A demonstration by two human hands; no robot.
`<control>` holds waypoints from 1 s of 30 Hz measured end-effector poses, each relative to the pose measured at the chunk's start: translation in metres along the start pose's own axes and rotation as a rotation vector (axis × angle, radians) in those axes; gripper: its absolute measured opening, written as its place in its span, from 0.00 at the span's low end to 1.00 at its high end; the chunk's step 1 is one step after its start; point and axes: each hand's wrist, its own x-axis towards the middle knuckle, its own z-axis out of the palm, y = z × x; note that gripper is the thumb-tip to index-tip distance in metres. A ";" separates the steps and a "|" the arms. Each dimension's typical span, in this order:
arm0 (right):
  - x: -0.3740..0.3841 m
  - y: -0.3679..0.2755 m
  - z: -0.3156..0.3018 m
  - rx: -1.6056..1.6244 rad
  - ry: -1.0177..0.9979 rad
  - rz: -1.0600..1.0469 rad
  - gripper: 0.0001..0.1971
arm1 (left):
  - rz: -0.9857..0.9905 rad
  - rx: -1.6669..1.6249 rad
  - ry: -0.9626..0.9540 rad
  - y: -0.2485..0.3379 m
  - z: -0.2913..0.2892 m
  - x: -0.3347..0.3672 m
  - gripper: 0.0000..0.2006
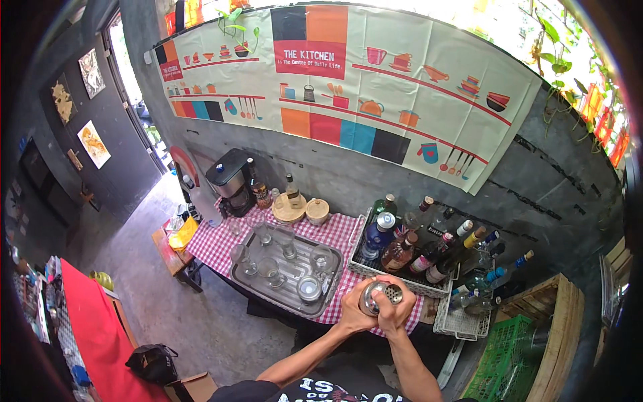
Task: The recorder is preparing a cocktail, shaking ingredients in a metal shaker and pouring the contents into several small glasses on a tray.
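Close in front of me, at the near edge of the table, both hands are wrapped round a shiny cocktail shaker (370, 299) with a perforated strainer top. My left hand (353, 312) grips its left side. My right hand (400, 312) closes on the other side, its thumb bent over the top beside the holes. The fingers cover much of the shaker, so its lower part is hidden. Left of my hands lies a grey ribbed tray (295, 266). Several clear glasses stand on it, among them a tumbler (269, 271) and a low round glass dish (309, 289).
A white wire basket (429, 290) packed with bottles stands right of the tray. Farther right are a smaller wire basket (477, 324) and a green crate (499, 358). A coffee maker (232, 182) and wooden-lidded jars (317, 212) line the wall. A checkered cloth (207, 240) covers the table.
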 end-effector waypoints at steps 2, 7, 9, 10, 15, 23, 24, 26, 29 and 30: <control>-0.001 -0.011 -0.008 0.046 -0.003 -0.027 0.17 | -0.013 -0.008 -0.041 0.007 0.005 -0.003 0.33; -0.007 -0.034 -0.026 0.046 -0.015 0.007 0.17 | -0.023 -0.042 -0.033 0.025 0.015 -0.014 0.36; -0.010 -0.041 -0.031 0.058 -0.042 0.058 0.17 | -0.045 -0.077 -0.034 0.030 0.018 -0.021 0.37; -0.009 -0.041 -0.032 0.057 -0.039 0.068 0.17 | -0.054 -0.077 -0.038 0.031 0.019 -0.022 0.37; -0.010 -0.038 -0.030 -0.023 -0.037 0.068 0.15 | -0.017 -0.093 0.018 0.027 0.024 -0.024 0.38; -0.006 -0.018 -0.035 -0.019 -0.114 -0.159 0.17 | -0.012 -0.032 -0.101 0.036 0.014 -0.006 0.29; -0.004 -0.024 -0.035 -0.058 -0.122 -0.168 0.18 | -0.061 -0.035 -0.087 0.042 0.014 -0.004 0.29; 0.001 -0.027 -0.037 -0.082 -0.149 -0.203 0.18 | -0.124 -0.049 -0.063 0.044 0.016 -0.004 0.31; 0.002 -0.023 -0.039 -0.069 -0.161 -0.219 0.18 | -0.179 -0.090 -0.079 0.048 0.016 -0.006 0.32; 0.000 -0.022 -0.039 -0.069 -0.157 -0.226 0.19 | -0.192 -0.077 -0.089 0.047 0.015 -0.007 0.33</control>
